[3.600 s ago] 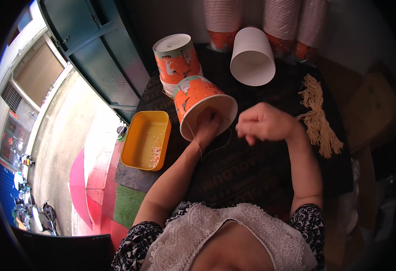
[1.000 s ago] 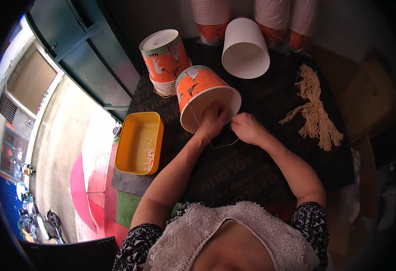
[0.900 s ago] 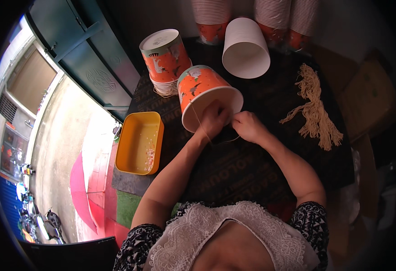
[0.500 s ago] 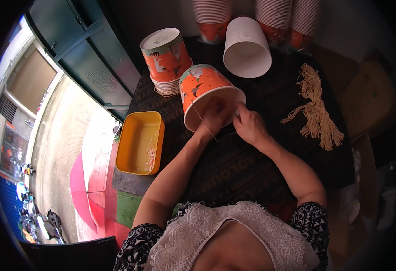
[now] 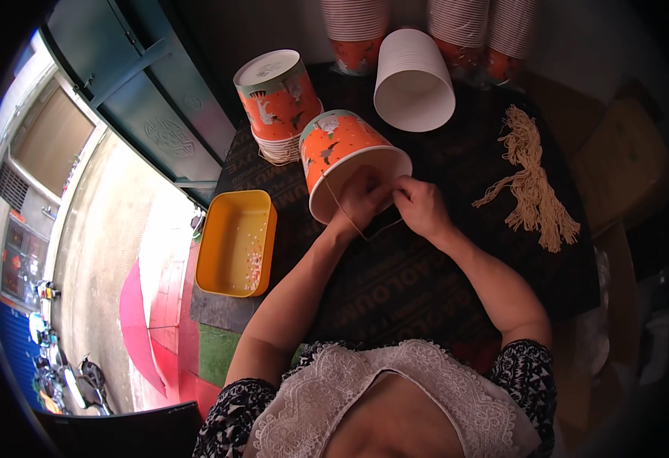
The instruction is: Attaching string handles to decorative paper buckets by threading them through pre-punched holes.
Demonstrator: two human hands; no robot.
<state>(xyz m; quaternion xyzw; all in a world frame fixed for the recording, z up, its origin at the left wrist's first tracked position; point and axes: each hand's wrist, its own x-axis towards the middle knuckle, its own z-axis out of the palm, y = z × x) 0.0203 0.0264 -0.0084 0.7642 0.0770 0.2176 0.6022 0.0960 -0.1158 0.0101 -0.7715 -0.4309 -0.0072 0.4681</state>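
An orange paper bucket (image 5: pixel 342 153) with animal prints lies tilted on the dark table, its white mouth facing me. My left hand (image 5: pixel 363 200) reaches inside the mouth, fingers curled toward the rim's right side; their tips are partly hidden. At that side of the rim, my right hand (image 5: pixel 420 206) is closed in a pinch. A thin beige cord (image 5: pixel 336 200) hangs from the rim's left, loops below my left wrist and runs to my right hand. What exactly lies between the left fingers is too small to tell.
A yellow bin (image 5: pixel 235 244) holding small pale and red bits stands left. Behind are upside-down stacked orange buckets (image 5: pixel 277 103), a white bucket (image 5: pixel 414 88) on its side and wrapped bucket stacks (image 5: pixel 356 34). A bundle of beige cords (image 5: pixel 531 179) lies right. A green metal door (image 5: pixel 155 99) stands left.
My right hand has shifted slightly along the rim, its fingertips now pinched together. More of the cord shows running up to it. The bucket has barely moved.
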